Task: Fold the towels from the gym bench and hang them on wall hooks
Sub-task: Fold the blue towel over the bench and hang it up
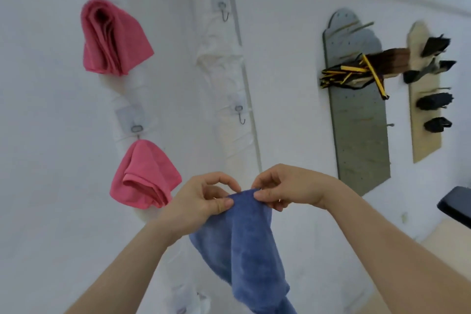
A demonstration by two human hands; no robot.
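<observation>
Towel in play is the blue towel [244, 242], bunched at its top and dangling free below, held out in front of the white wall [280, 33] towards the wall's lower middle. The left hand [204, 199] pinches the gathered peak between thumb and fingers. The right hand [288, 188] pinches the same peak just beside it, thumbs nearly meeting.

Out along the wall's left side, two are already hung: the upper pink towel [112, 38] near the top left corner and the lower pink towel [145, 176] beneath it, each under its own stick-on hook. To their right, two bare hooks wait: the upper empty hook [224, 13] and the lower empty hook [240, 117], the nearer one. Further right hang a grey pegboard [356, 122] and a beige pegboard [425, 122], loaded with straps and dark gear.

The danger from here: the hook is slim and the pinched peak thick, so it may catch only a sliver of cloth and slip off on release. The loose fold could spill open, and a hard tug might peel the adhesive pad.
</observation>
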